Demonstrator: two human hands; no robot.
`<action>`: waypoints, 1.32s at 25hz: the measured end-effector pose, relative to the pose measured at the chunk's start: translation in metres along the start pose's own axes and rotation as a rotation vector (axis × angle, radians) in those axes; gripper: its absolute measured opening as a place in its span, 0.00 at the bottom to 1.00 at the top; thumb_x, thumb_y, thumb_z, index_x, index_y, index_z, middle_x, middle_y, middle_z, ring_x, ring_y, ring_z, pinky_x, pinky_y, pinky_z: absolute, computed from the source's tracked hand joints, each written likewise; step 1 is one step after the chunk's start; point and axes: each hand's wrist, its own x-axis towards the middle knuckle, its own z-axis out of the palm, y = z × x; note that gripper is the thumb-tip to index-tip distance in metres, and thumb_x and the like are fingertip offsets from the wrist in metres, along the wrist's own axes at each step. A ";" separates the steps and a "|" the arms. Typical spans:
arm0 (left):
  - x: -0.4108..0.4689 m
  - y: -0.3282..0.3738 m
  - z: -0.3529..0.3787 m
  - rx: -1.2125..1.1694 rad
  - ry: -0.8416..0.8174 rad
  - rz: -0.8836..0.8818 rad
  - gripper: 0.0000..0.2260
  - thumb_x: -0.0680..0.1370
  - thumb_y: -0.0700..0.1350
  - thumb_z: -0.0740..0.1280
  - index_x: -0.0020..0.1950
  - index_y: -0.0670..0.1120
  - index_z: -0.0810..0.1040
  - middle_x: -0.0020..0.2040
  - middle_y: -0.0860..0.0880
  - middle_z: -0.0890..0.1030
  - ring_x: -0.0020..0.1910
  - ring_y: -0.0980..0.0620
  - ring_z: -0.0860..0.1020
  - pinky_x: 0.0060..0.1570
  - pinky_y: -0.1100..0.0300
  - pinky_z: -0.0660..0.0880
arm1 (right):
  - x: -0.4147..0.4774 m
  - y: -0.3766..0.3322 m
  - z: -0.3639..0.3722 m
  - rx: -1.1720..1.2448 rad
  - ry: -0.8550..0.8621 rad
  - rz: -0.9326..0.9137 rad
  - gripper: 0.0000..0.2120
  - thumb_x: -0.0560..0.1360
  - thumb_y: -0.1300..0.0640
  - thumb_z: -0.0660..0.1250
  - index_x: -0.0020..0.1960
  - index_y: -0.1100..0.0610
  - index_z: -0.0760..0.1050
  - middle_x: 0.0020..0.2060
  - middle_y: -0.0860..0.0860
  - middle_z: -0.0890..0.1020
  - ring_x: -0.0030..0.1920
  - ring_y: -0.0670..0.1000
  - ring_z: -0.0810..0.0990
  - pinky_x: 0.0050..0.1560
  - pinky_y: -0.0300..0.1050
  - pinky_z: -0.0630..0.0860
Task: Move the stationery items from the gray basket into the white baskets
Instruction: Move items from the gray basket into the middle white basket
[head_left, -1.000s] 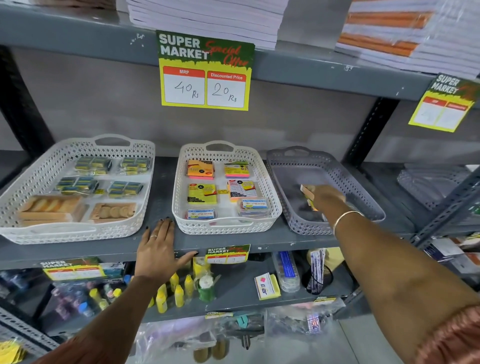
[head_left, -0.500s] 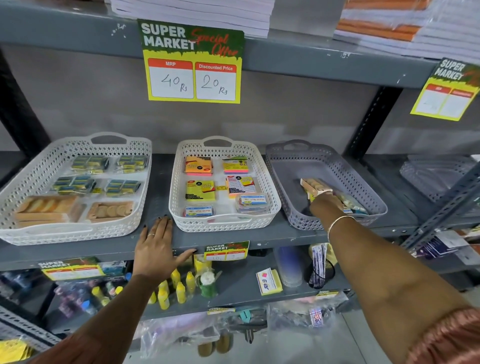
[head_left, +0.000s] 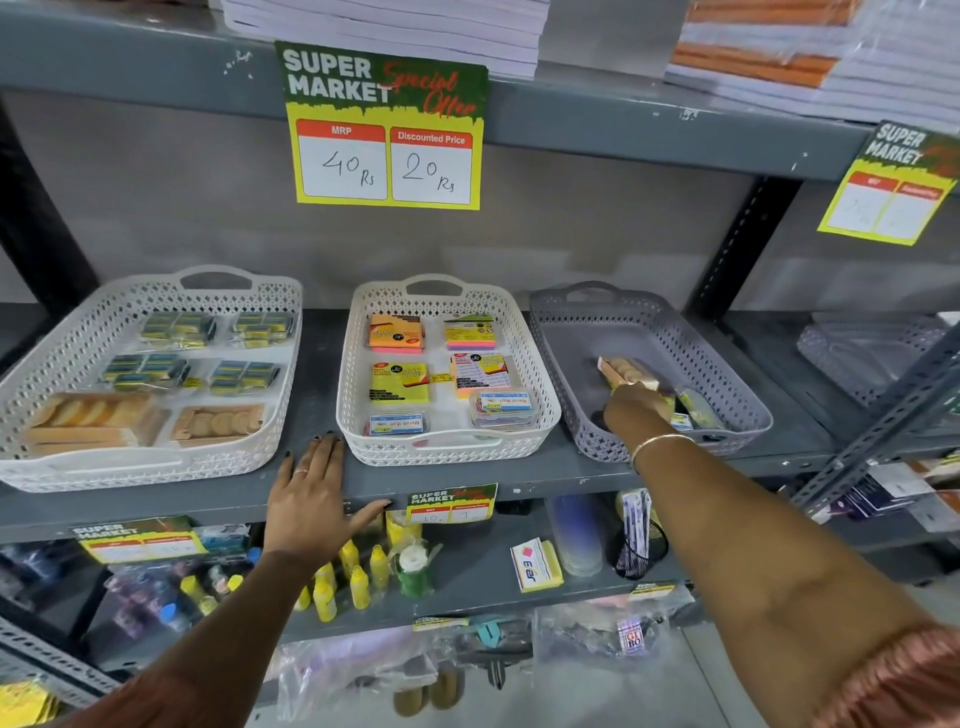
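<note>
Three baskets stand on the middle shelf. The gray basket (head_left: 566, 332) is on the right, and inside it my right hand (head_left: 636, 413) is closed on a tan pack of round wooden pieces (head_left: 621, 370). A few small packets (head_left: 696, 410) lie beside that hand. The middle white basket (head_left: 540, 374) holds sticky-note pads and clear boxes. In the left white basket (head_left: 47, 358) are packs of small green-blue items and tan wooden packs. My left hand (head_left: 311, 493) lies flat, fingers spread, on the shelf edge between the white baskets.
A price sign (head_left: 384, 127) hangs from the upper shelf, which carries paper stacks. A slanted metal rack upright (head_left: 883, 421) crosses at the right. The lower shelf holds yellow bottles (head_left: 358, 577), a mesh pen cup (head_left: 636, 551) and loose packets.
My right hand has drawn back toward the near end of the gray basket, gripping the tan pack. My left hand stays planted. The camera has tilted slightly.
</note>
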 end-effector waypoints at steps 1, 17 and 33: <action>0.000 0.000 0.000 0.001 -0.001 -0.001 0.47 0.69 0.74 0.41 0.66 0.38 0.70 0.64 0.39 0.75 0.64 0.42 0.72 0.64 0.43 0.65 | 0.000 -0.003 0.002 0.014 0.000 -0.030 0.22 0.80 0.64 0.52 0.74 0.63 0.61 0.73 0.57 0.66 0.74 0.57 0.64 0.73 0.51 0.63; 0.000 -0.001 0.001 0.003 0.008 0.001 0.47 0.69 0.74 0.41 0.66 0.38 0.69 0.64 0.39 0.75 0.65 0.42 0.71 0.65 0.43 0.65 | -0.008 -0.009 0.001 0.067 0.176 -0.117 0.19 0.79 0.68 0.56 0.70 0.64 0.67 0.69 0.59 0.71 0.69 0.58 0.72 0.63 0.49 0.72; 0.000 -0.001 0.003 -0.008 0.013 0.002 0.47 0.69 0.74 0.41 0.68 0.38 0.68 0.66 0.39 0.73 0.66 0.42 0.70 0.66 0.43 0.64 | 0.002 0.013 0.009 0.075 0.121 -0.079 0.26 0.75 0.64 0.65 0.72 0.59 0.64 0.63 0.59 0.78 0.63 0.60 0.77 0.59 0.50 0.75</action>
